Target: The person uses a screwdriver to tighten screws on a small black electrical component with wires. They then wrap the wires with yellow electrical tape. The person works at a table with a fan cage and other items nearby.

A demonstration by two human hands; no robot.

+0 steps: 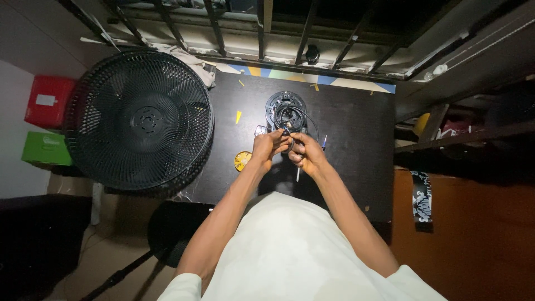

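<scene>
- Both hands, left hand [266,146] and right hand [304,153], are pinching a thin black cable [295,117] above the dark table [356,139].
- Cable is looking light, floppy; best held near its end.
- Round black part [284,104] is lying just beyond.

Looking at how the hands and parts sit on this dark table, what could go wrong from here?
1. Both the left hand and right hand pinch a black cable looped over the round black part; a tug could drag that part.
2. The screwdriver beside the right hand could get knocked away.
3. Small bits near the yellow disc are hard to see on the black table.
</scene>
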